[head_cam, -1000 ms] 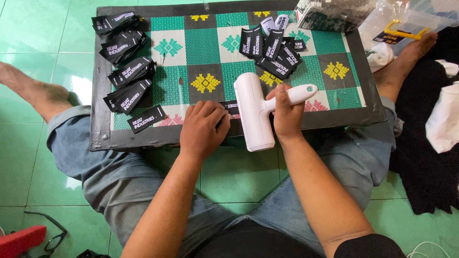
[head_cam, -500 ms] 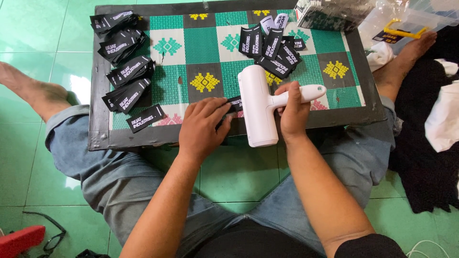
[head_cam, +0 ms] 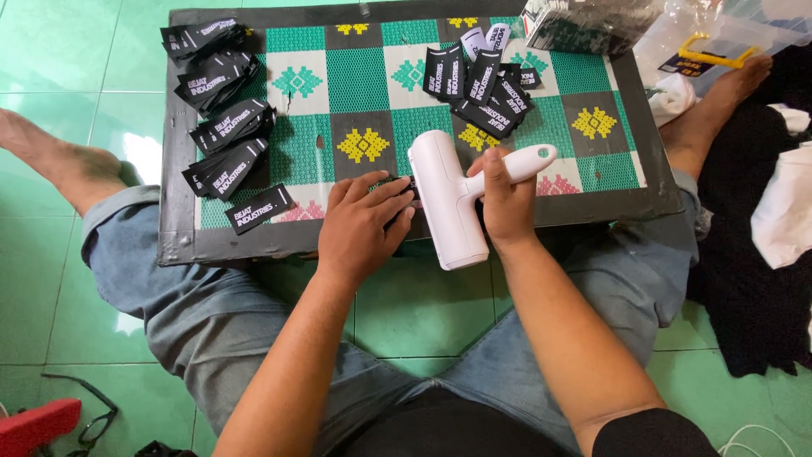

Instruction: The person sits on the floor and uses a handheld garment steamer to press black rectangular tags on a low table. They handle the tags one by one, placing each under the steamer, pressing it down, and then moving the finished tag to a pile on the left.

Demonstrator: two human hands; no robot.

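My right hand grips the handle of a white lint roller, whose thick roller head lies across the near edge of a low board with a green, black and yellow patterned top. My left hand presses flat on a small black label just left of the roller head; the label is mostly hidden under my fingers. Black labels with white print lie in stacks at the board's left and in a loose pile at the top middle.
My legs in grey jeans frame the board, bare feet out to the left and right. Black cloth and white cloth lie at right. A clear plastic bag sits top right. Glasses lie on the green tile floor.
The roller head has shifted slightly up and right along the board's near edge. My left hand stays pressed on the label beside it.
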